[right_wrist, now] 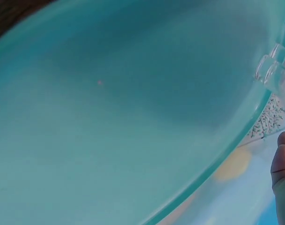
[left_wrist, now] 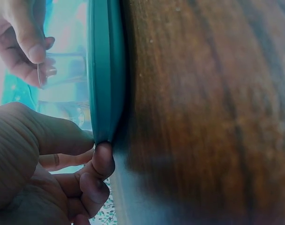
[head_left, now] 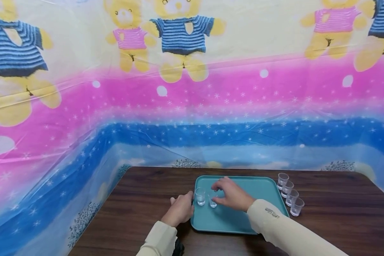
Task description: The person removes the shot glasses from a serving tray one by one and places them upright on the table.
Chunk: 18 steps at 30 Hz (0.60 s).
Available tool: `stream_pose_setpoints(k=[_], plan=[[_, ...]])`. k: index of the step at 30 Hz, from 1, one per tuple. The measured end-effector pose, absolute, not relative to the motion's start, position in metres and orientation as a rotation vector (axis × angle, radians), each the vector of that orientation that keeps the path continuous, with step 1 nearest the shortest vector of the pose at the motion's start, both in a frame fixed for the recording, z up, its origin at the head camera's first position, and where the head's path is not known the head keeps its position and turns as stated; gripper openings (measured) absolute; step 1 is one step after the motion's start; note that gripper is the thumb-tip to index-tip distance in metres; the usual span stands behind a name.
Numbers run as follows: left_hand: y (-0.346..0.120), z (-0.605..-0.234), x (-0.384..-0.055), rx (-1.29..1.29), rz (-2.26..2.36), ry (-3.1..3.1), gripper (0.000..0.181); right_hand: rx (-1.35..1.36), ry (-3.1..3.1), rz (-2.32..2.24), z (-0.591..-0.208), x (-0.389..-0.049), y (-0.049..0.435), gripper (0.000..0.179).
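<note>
My left hand (head_left: 180, 209) pinches the left rim of a teal tray (head_left: 230, 224), thumb above and curled fingers below, as the left wrist view shows close up. On the tray's left side stands a small clear shot glass (head_left: 200, 197). Just right of it is a second shot glass (head_left: 213, 202). My right hand (head_left: 233, 195) curves around that second glass, thumb on the near side and fingers on the far side, right at its rim. In the right wrist view, the right hand (right_wrist: 283, 157) shows only in part at the right edge.
Several more clear shot glasses (head_left: 292, 197) stand in a slanting row on the dark wooden table (head_left: 147, 192), just past the tray's right edge. Behind the table hangs a printed cloth (head_left: 192, 135) with bears and snowflakes, which also runs along the left side.
</note>
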<state>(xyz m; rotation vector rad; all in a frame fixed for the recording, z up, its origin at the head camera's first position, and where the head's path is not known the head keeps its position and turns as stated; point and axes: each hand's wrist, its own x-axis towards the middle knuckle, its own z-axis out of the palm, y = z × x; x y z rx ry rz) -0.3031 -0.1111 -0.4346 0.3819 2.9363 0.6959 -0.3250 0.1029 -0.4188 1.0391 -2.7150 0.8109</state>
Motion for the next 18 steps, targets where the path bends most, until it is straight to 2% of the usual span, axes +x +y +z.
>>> stream_pose_setpoints(k=[8,18], plan=[[-0.110,-0.436,-0.304,0.374,0.683,2.934,0.022,1.007,-2.754,0.825,-0.419,-0.326,0.102,0.026],[-0.111,-0.435,-0.304,0.363,0.675,2.935,0.025,0.997,-2.705,0.892,-0.420,-0.327,0.125,0.025]])
